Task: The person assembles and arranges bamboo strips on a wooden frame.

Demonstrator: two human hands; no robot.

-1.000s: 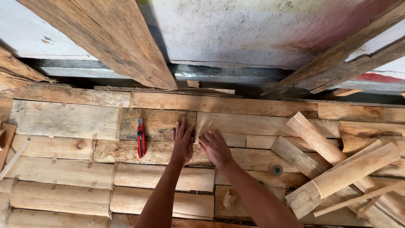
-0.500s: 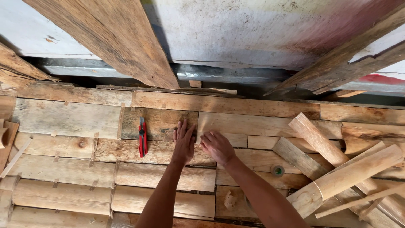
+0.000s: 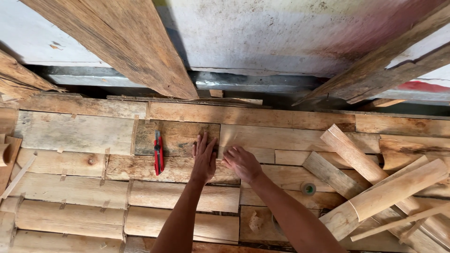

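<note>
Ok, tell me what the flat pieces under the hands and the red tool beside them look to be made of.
Flat pieces: rough, unfinished wood or split bamboo, judging by the visible grain, knots and pale tan colour. Red tool: seemingly a plastic body with a dark middle strip, likely a utility knife. The left hand lies flat on the pieces.

Hands on planks, cutter left, offcuts right
</note>
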